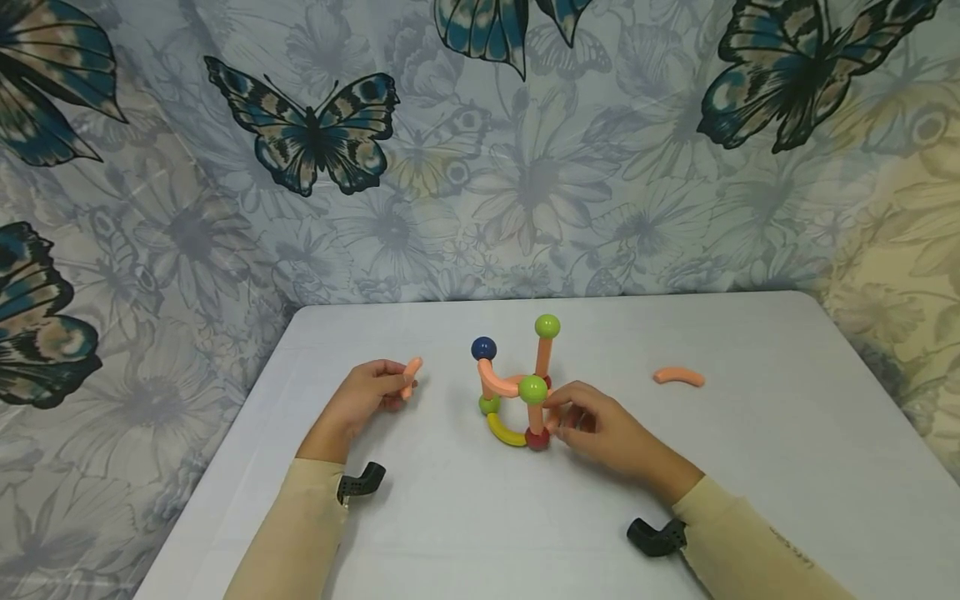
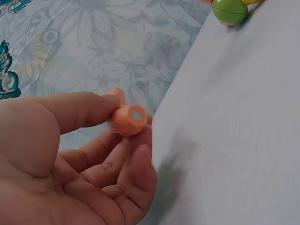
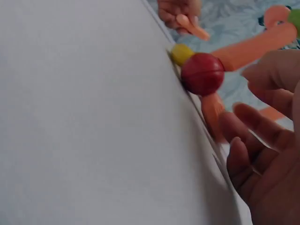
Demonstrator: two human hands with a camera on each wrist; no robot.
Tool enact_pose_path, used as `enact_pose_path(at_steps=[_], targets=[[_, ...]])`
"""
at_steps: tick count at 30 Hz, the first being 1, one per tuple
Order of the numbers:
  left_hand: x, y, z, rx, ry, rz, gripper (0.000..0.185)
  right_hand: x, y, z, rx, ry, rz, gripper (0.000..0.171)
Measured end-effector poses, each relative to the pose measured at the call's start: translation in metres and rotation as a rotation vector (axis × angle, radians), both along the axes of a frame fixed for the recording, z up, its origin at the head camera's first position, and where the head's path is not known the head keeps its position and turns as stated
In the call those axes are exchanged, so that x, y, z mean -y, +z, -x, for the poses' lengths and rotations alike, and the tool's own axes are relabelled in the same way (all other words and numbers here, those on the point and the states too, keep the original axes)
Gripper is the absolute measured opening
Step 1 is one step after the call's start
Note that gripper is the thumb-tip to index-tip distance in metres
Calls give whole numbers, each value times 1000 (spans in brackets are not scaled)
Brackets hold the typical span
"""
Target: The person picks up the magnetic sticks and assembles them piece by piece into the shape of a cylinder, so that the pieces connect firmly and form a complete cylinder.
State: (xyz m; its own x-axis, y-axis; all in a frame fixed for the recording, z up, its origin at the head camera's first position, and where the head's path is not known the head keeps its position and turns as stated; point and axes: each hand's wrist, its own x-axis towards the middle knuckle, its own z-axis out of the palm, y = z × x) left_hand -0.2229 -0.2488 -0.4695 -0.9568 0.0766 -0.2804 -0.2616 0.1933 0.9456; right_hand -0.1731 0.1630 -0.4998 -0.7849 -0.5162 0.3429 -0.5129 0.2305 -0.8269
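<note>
The left hand pinches a short orange rod between thumb and curled fingers, its hollow end visible in the wrist view; the right hand rests against the base of the rod-and-ball structure, fingers loosely bent, apparently touching an orange rod beside the red ball, though the contact is partly hidden; smooth glossy plastic; a curved orange piece lies apart on the white table.

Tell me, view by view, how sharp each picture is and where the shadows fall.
Head view: evenly lit and sharp, with faint shadows beside the toy structure. Left wrist view: the orange stick in the left hand is crisp, and a soft shadow lies on the table. Right wrist view: tilted, the right hand blurred, the red ball clearer.
</note>
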Motion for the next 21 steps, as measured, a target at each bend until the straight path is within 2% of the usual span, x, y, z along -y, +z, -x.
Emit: enact_pose_path(at_steps=[2, 6, 8, 15, 21], targets=[[0, 1, 0, 4, 7, -32, 29, -3, 1, 3, -13, -70, -9, 34], [-3, 2, 4, 4, 18, -123, 36, -4, 4, 11, 45, -231, -42, 26], [-9, 5, 6, -6, 21, -168, 39, -2, 4, 17, 66, -280, -48, 27], [-38, 18, 22, -16, 31, -237, 47, 9, -6, 36, 60, -316, -37, 39], [-66, 26, 40, -39, -18, -265, 46, 17, -10, 48, 70, -319, -31, 41]])
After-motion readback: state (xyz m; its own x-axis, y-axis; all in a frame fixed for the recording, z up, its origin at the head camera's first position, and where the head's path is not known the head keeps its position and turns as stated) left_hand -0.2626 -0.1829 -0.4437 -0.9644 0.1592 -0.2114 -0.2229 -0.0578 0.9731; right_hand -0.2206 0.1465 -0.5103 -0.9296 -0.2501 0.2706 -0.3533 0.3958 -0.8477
